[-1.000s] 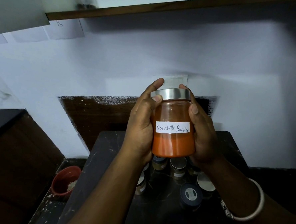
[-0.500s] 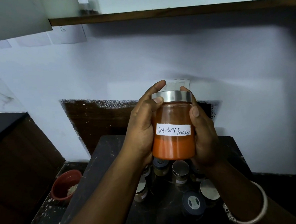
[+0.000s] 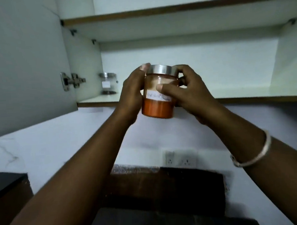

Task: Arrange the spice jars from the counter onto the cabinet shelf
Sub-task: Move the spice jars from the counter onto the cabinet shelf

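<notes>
Open wall cabinet fills the upper view: door [image 3: 24, 64] swung out at left on its hinge [image 3: 72, 80], bottom shelf [image 3: 247, 93] pale and mostly bare, second shelf [image 3: 156, 23] above it. One clear steel-lidded jar [image 3: 108, 83] already stands at the back-left corner of the bottom shelf. Chilli powder jar [image 3: 157, 108], steel lid [image 3: 161, 71], blurred paper label, is held upright in front of the shelf's front edge, base below shelf level, not yet on it. Left hand [image 3: 132, 94] wraps the left side, right hand [image 3: 191, 94] the right, thumb across the label; both closed on the glass. Judgement: raise until the base clears the front edge, carry inward level, set down beside the standing jar with a gap, label turned outward. Risk: base catching the edge; release only once seated flat
</notes>
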Demonstrator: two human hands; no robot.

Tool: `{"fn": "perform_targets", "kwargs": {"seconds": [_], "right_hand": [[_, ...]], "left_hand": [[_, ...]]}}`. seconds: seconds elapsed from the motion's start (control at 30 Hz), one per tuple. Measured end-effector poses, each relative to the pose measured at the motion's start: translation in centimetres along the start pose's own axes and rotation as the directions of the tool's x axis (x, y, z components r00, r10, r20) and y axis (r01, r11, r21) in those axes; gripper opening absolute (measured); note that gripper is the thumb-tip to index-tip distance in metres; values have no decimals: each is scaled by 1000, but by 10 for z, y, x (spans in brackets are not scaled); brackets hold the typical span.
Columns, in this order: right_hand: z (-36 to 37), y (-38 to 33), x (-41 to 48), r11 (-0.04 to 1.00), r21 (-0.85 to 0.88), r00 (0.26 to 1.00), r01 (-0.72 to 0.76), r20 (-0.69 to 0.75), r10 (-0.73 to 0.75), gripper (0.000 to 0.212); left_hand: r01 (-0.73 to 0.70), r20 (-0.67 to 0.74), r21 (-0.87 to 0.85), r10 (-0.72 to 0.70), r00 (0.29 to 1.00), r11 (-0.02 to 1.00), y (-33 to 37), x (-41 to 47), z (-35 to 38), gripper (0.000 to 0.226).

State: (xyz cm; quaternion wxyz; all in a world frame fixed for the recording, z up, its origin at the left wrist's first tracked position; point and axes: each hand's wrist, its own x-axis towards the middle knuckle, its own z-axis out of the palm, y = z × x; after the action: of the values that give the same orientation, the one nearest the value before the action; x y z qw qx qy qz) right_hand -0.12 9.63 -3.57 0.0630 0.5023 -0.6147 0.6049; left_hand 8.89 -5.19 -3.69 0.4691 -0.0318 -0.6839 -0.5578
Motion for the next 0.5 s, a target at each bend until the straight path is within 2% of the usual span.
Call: {"fn": "perform_targets", "kwargs": {"seconds": [0.07, 0.13, 0.17, 0.23, 0.27, 0.3, 0.4, 0.5], "right_hand": [[9, 6, 52, 997, -75, 1000, 3, -15, -4, 53], [24, 17, 97, 984, -177, 1000, 19, -2, -20, 58], [32, 26, 116, 972, -233, 1000, 17, 19, -13, 62], [52, 49, 150, 944, -329, 998, -5, 63, 27, 65], [63, 60, 166, 929, -368, 994, -25, 87, 61, 64], [73, 71, 179, 916, -399, 989, -44, 112, 97, 62], [100, 98, 217, 884, -465, 976, -43, 171, 137, 58], [128, 115, 255, 843, -537, 967, -24, 200, 155, 59]], "left_hand": [[4, -144, 196, 25, 989, 981, -16, 44, -16, 48], [-2, -229, 488, 130, 965, 873, -36, 81, -35, 54], [26, -215, 643, 147, 966, 765, -46, 93, -45, 56], [106, -174, 860, 91, 981, 500, -65, 107, -65, 57], [139, -177, 914, 65, 982, 382, -77, 110, -73, 56], [166, -194, 937, 61, 979, 306, -87, 110, -79, 56], [183, -226, 943, 131, 965, 277, -110, 109, -83, 53], [135, -169, 954, 105, 980, 269, -117, 117, -89, 50]]}}
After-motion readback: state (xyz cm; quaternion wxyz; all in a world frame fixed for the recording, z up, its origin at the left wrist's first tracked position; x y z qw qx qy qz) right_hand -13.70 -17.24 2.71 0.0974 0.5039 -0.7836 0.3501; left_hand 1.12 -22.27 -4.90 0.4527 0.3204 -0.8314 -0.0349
